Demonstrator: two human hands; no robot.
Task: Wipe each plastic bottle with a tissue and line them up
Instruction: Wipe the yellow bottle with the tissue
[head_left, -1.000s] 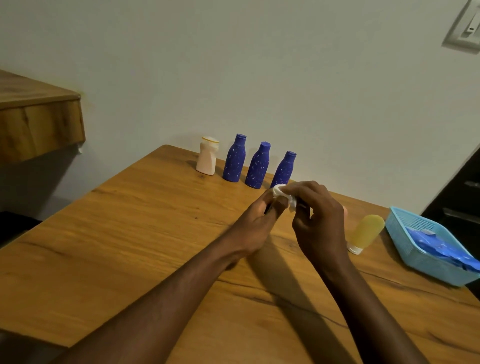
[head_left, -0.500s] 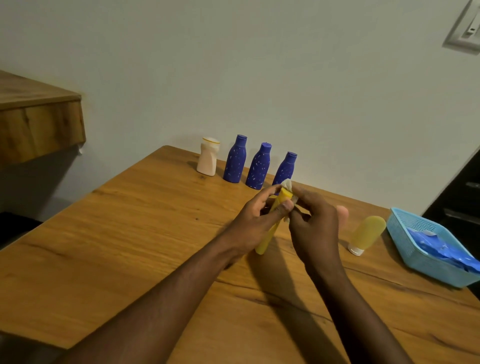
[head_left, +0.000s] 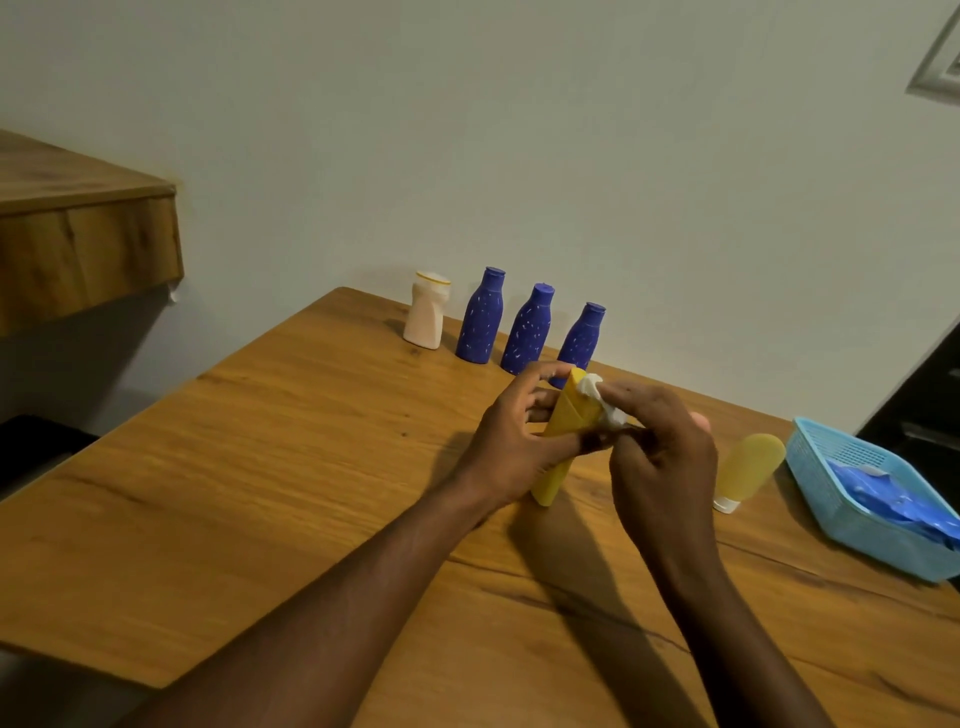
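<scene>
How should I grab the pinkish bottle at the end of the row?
Grip the pinkish bottle at its narrow part under the cap, from the front-left: it stands upright, with a blue bottle close on its right.

Left hand (head_left: 511, 441) and right hand (head_left: 660, 467) wipe a slim yellow plastic bottle (head_left: 566, 421) with a crumpled white tissue (head_left: 597, 397).
The left hand grips the tilted bottle round its middle, top leaning toward one o'clock, while the right hand pinches the tissue against its upper end. On the wooden bench (head_left: 260, 493), from eleven to twelve o'clock of the hands, a cream plastic bottle (head_left: 427, 317) and three blue speckled plastic bottles (head_left: 529, 332) stand upright in a row by the wall. At three o'clock a pale yellow squeeze tube (head_left: 748, 470) lies on its side, just beside a light-blue plastic basket (head_left: 852, 525) holding blue packets (head_left: 883, 499).
</scene>
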